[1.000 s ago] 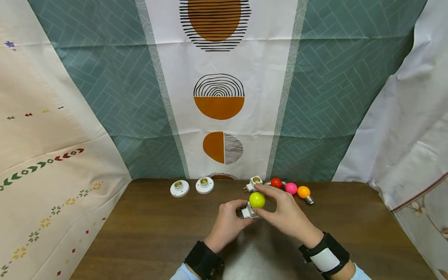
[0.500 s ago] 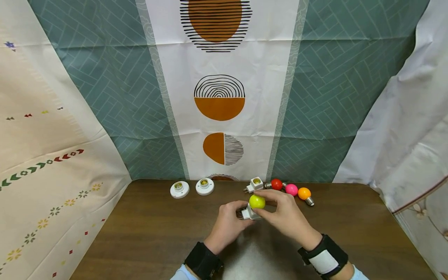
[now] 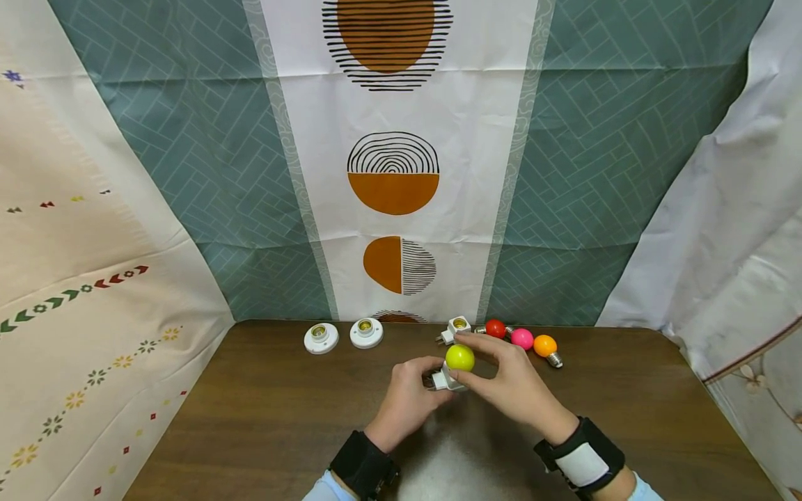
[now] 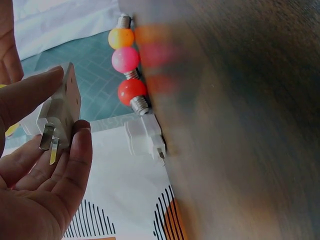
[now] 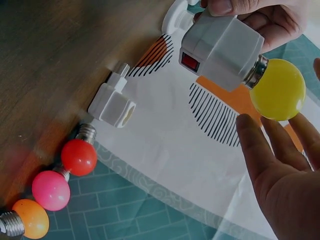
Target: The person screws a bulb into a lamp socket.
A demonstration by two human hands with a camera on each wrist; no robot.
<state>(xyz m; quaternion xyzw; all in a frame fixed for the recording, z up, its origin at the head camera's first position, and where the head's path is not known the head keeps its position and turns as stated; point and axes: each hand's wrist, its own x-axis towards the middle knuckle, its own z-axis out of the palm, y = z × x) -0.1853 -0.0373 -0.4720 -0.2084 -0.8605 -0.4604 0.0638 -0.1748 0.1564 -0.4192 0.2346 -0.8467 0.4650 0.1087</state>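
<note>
My left hand grips a white plug-in lamp socket with a red switch on its side. Its two metal prongs stick out past the fingers in the left wrist view. A round yellow light bulb sits with its metal base at the socket's mouth, part of the thread still showing. Around the bulb's glass are the thumb and fingertips of my right hand. Both hands hold the pair above the table, near its middle.
A second plug-in socket lies at the table's back edge. Right of it are a red bulb, a pink bulb and an orange bulb. Two round white lamp holders stand back left. Patterned cloth hangs behind.
The right hand's fingers shift slightly around the yellow bulb, dipping and then rising again. The left hand and socket stay nearly in place.
</note>
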